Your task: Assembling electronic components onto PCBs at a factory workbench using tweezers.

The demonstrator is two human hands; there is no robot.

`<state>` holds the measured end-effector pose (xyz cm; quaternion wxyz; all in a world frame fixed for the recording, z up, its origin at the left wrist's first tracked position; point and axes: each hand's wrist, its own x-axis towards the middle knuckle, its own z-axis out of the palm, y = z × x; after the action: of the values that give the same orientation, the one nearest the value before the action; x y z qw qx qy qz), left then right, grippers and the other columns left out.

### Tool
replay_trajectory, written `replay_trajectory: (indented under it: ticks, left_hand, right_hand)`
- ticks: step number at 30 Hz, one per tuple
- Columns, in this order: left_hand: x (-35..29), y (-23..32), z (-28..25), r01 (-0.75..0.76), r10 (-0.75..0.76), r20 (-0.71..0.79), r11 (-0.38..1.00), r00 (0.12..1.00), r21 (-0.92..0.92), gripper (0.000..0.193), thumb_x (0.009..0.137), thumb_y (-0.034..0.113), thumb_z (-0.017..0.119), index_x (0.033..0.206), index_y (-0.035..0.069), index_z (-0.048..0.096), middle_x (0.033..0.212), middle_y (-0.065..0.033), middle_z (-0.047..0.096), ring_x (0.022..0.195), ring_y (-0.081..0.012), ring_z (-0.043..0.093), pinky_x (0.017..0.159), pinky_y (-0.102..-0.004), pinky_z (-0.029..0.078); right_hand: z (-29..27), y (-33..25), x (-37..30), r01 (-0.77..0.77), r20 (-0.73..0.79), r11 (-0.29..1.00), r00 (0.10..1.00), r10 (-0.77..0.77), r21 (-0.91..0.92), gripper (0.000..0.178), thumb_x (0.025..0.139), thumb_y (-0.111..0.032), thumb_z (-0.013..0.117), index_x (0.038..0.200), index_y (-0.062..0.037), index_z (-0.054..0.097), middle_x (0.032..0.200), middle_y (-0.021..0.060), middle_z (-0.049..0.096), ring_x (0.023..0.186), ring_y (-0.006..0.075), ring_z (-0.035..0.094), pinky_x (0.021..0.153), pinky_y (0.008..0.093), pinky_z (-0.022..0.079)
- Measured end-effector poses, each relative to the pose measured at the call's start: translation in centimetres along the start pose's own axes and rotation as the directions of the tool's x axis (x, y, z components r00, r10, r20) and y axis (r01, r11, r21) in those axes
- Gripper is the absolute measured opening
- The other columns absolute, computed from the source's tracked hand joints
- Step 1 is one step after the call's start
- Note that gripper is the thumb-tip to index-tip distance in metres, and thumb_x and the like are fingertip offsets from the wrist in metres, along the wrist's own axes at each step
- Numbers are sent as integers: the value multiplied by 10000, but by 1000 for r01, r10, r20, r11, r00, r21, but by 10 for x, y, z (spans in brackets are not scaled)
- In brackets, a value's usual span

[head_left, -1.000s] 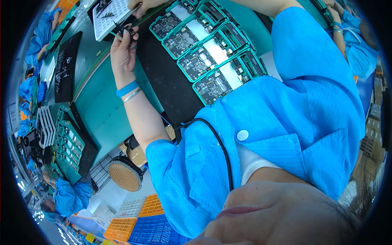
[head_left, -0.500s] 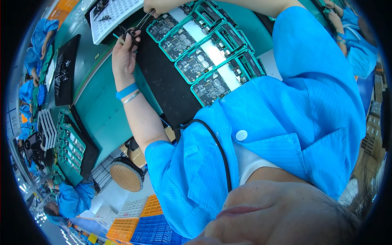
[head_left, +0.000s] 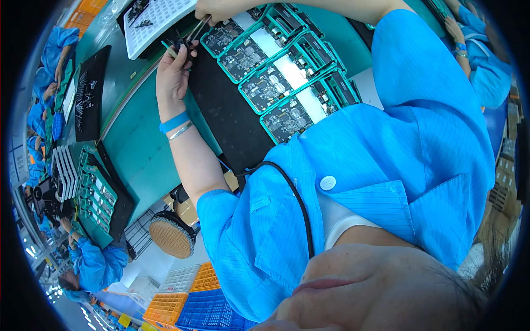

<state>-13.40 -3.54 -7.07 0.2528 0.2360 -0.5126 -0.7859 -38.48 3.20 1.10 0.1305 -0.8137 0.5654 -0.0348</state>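
Observation:
My left hand (head_left: 172, 80), with a blue wristband (head_left: 175, 121), is closed around a small cluster of black parts (head_left: 181, 48), whose exact kind is too small to tell. Metal tweezers (head_left: 200, 25) are pinched in my right hand (head_left: 216, 6), which the top edge of the picture partly cuts off. The tweezer tips point down to the black parts, at or very near them. To the right of both hands, several circuit boards (head_left: 264, 88) in teal frames lie side by side in a row. A black mat (head_left: 229, 124) stretches beneath my left forearm's right side.
A white perforated tray (head_left: 160, 25) with black pieces stands beyond my left hand. Farther left, a black sheet (head_left: 91, 102) carries small pieces, and another teal-framed board set (head_left: 98, 201) lies near a co-worker (head_left: 102, 265). A round stool (head_left: 172, 234) and plastic crates (head_left: 210, 309) are below.
My left hand has shifted slightly right with the black parts, closer to the tweezers. The tweezers now point more steeply down at those parts. The framed boards stay in their row.

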Motion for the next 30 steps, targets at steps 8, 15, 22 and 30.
replay_trajectory:
  ticks: [8,15,22,30]
  left_hand:
    - [-3,1,8,-16,22,117,999,993,-50,207,1035,129,642,1190,-9,635,1179,-145,713,882,-134,636,721,-210,478]
    - [-1,1,0,-3,5,75,999,997,-40,345,1029,168,660,1300,-39,617,1171,-128,712,908,-126,631,745,-208,476]
    - [-1,7,5,30,-26,88,999,996,-43,376,1042,157,629,1348,-58,592,1224,-147,706,935,-125,633,744,-208,474]
    - [-4,9,4,18,-17,47,1000,999,-22,378,1046,122,608,1371,-68,572,1215,-140,705,941,-121,637,729,-207,467]
  right_hand:
    - [17,-29,16,385,-421,899,794,-439,-210,102,826,-104,684,903,-38,703,916,124,691,870,350,699,742,462,550]
    - [15,-30,-4,171,-220,985,961,-168,-9,110,833,-108,712,903,-42,660,897,104,618,860,338,699,707,455,554]
    - [4,-29,-66,94,-86,986,993,-82,141,114,762,-123,760,817,-23,760,754,209,709,766,409,704,698,487,551]
    - [15,-32,-65,143,-175,987,972,-154,-76,152,705,-124,769,793,-8,727,755,215,698,782,413,704,706,505,548]
